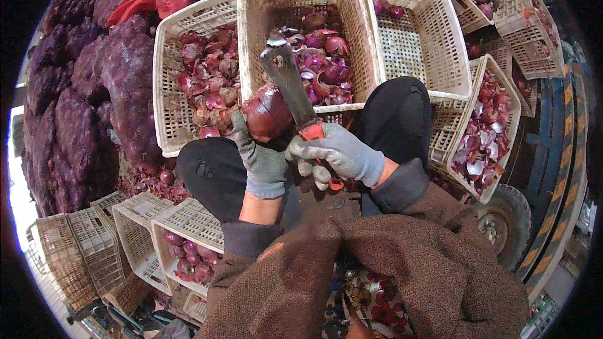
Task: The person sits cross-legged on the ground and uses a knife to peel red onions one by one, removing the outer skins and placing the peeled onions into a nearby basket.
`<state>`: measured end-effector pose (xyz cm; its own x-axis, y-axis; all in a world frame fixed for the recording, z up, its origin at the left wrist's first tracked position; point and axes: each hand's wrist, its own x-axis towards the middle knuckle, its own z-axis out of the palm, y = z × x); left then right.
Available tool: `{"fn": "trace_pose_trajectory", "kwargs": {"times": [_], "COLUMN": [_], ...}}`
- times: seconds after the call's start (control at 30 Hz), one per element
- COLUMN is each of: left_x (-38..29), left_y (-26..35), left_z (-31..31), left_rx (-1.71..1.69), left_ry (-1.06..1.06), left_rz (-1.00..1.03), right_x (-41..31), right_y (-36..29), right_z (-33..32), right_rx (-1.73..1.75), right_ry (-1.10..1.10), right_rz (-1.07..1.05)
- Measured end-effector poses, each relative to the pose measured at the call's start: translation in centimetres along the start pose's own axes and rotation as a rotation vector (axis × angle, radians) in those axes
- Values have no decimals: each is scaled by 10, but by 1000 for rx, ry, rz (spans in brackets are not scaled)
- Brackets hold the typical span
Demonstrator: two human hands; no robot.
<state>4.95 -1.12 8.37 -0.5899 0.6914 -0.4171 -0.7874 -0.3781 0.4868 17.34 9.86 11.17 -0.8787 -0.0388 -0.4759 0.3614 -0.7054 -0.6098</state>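
A large red onion (pixel 267 113) rests in my gloved left hand (pixel 264 165), with its thumb along the onion's near left side. My gloved right hand (pixel 332 153) grips the red handle of a knife (pixel 294 87), whose broad, stained blade points up and away from me. The blade is beside the onion's right side; I cannot tell whether they touch. Just beyond both hands stands a white plastic crate (pixel 367 56) with red onions and loose skins in it. Left of that, another crate (pixel 162 80) holds unpeeled onions and dry skins.
A crate (pixel 443 47) at the right has a few small onions. Nearer, a tilted crate (pixel 511 127) is full of skins. Mesh sacks (pixel 127 80) of onions pile up at left. Stacked crates (pixel 136 230) stand at lower left, and a wheel (pixel 504 226) at lower right.
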Motion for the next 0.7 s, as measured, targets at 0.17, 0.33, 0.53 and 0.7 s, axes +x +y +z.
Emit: {"fn": "trace_pose_trajectory", "kwargs": {"times": [0.17,0.33,0.53,0.7], "left_x": [1,8,13,19], "left_y": [-7,-5,-2,2], "left_z": [-1,-3,1,3], "left_rx": [126,-30,-46,-133], "left_ry": [-35,53,6,-26], "left_rz": [109,58,36,-31], "right_x": [2,10,15,13], "right_y": [-2,-5,-3,-11], "right_z": [0,-11,-21,-36], "right_rx": [94,-37,85,-60], "right_ry": [-30,-65,-166,-155], "right_rz": [-32,-36,10,-14]}}
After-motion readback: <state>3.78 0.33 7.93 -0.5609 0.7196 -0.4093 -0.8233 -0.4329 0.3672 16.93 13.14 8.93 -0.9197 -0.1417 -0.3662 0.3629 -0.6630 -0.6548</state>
